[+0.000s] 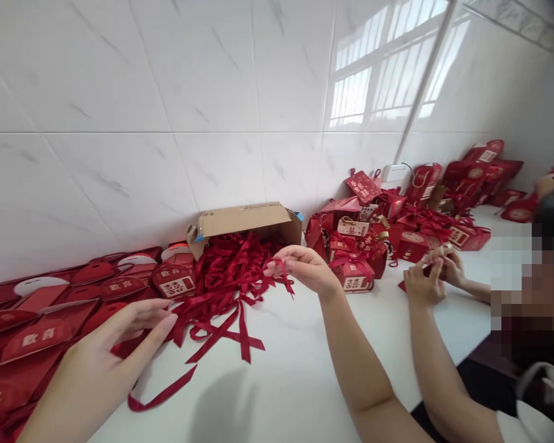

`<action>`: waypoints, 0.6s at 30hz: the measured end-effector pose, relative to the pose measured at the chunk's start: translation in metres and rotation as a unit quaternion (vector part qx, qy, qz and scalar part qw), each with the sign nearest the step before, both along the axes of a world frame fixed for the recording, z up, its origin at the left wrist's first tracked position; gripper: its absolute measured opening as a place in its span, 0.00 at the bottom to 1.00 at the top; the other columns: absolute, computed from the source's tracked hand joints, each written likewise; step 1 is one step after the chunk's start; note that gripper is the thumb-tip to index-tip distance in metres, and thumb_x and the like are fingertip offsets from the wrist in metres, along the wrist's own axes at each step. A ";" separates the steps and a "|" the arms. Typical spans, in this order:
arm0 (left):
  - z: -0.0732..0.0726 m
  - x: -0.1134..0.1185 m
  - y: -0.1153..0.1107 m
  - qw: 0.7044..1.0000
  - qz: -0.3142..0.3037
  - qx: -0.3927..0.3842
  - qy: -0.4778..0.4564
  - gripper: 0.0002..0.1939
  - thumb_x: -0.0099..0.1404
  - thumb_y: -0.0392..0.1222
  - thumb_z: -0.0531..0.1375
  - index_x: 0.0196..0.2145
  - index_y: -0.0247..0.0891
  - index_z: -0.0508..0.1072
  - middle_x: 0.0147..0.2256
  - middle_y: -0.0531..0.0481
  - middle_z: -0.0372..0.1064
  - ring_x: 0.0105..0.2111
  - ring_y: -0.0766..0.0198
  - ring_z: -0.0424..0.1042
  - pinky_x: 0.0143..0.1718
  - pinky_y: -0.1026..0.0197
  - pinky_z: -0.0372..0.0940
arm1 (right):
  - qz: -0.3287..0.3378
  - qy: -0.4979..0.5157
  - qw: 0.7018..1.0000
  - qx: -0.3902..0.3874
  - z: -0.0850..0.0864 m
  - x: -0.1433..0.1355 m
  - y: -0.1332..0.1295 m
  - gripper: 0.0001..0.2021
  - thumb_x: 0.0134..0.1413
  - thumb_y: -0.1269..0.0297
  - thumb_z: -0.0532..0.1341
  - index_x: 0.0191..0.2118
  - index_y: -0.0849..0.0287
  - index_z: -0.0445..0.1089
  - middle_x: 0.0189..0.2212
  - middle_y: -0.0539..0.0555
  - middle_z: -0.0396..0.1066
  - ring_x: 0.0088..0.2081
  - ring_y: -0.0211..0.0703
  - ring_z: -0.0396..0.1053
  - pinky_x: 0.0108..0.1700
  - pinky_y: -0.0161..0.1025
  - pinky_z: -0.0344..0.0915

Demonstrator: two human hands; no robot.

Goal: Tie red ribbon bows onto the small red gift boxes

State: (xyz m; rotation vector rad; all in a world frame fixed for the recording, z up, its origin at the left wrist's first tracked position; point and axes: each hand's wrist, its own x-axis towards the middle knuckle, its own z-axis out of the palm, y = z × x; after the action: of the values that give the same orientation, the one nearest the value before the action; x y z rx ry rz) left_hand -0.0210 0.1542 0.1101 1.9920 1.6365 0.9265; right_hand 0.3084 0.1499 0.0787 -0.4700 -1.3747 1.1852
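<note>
My left hand (113,354) is at the left, its thumb and fingertips brought together at the edge of the ribbon heap, on a dark red ribbon (164,394) that loops down onto the white table. The fingers partly hide the grip. My right hand (307,271) is held in front of the cardboard box (244,218), pinching another thin red ribbon (286,282) whose ends dangle below the fingers. Between both hands, a tangled heap of red ribbons (231,264) spills out of the open side of that box.
Overlapping red gift boxes (41,335) line the left side. Finished-looking red boxes with bows (355,271) are piled against the tiled wall at right. A co-worker's hands (427,277) handle a small red item nearby. A white power strip (394,172) is at the wall.
</note>
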 end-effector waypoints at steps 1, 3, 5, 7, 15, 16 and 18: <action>-0.002 0.003 0.001 1.000 -0.002 0.007 -0.004 0.24 0.52 0.63 0.60 0.42 0.49 0.70 0.44 0.55 0.73 0.45 0.55 0.72 0.53 0.51 0.65 | -0.001 0.029 1.000 0.009 0.003 -0.003 -0.002 0.13 0.51 0.57 0.66 0.41 0.55 0.71 0.37 0.53 0.74 0.40 0.44 0.75 0.47 0.45 0.69; -0.003 0.015 0.000 1.000 -0.016 0.014 -0.012 0.25 0.52 0.63 0.61 0.43 0.47 0.70 0.45 0.53 0.73 0.45 0.55 0.72 0.52 0.51 0.66 | -0.017 0.060 0.998 0.021 0.009 -0.009 -0.006 0.14 0.46 0.61 0.70 0.40 0.55 0.71 0.36 0.52 0.75 0.37 0.44 0.75 0.44 0.42 0.70; -0.004 0.037 -0.005 0.998 -0.049 0.021 -0.020 0.29 0.53 0.63 0.60 0.48 0.45 0.68 0.50 0.50 0.70 0.48 0.52 0.70 0.52 0.49 0.65 | -0.038 0.076 0.996 0.017 0.015 -0.017 -0.010 0.12 0.44 0.62 0.71 0.36 0.57 0.72 0.33 0.52 0.75 0.33 0.42 0.75 0.38 0.40 0.71; -0.007 0.065 -0.013 0.993 -0.107 0.031 -0.037 0.33 0.56 0.61 0.60 0.55 0.44 0.62 0.56 0.46 0.63 0.54 0.51 0.65 0.56 0.47 0.61 | -0.050 0.079 0.996 0.002 0.020 -0.027 -0.017 0.10 0.46 0.59 0.69 0.32 0.58 0.72 0.28 0.51 0.74 0.28 0.41 0.73 0.33 0.38 0.70; -0.039 0.130 -0.048 0.935 -0.285 -0.199 -0.065 0.24 0.68 0.59 0.46 0.30 0.37 0.68 0.27 0.50 0.65 0.29 0.64 0.67 0.32 0.62 0.65 | -0.086 0.112 0.990 -0.022 0.036 -0.033 -0.034 0.10 0.49 0.58 0.67 0.27 0.59 0.70 0.23 0.47 0.66 0.23 0.30 0.61 0.26 0.30 0.60; -0.042 0.126 -0.055 0.934 -0.283 -0.211 -0.053 0.25 0.68 0.60 0.45 0.29 0.37 0.68 0.27 0.51 0.65 0.29 0.64 0.66 0.33 0.62 0.64 | -0.093 0.144 0.985 -0.030 0.036 -0.027 -0.034 0.10 0.48 0.58 0.68 0.27 0.59 0.70 0.24 0.47 0.67 0.24 0.31 0.62 0.27 0.30 0.61; -0.048 0.108 -0.070 0.922 -0.292 -0.252 -0.020 0.25 0.68 0.60 0.44 0.30 0.38 0.68 0.28 0.51 0.64 0.30 0.64 0.65 0.35 0.63 0.63 | -0.111 0.209 0.971 -0.042 0.036 -0.012 -0.034 0.10 0.47 0.58 0.68 0.28 0.58 0.70 0.27 0.48 0.70 0.27 0.33 0.66 0.30 0.32 0.65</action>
State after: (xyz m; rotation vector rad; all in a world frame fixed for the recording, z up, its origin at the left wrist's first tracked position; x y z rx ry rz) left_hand 0.0870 0.0846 0.0621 1.8870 1.0067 0.2797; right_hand 0.2966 0.1156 0.1144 -0.3933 -0.8897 1.0852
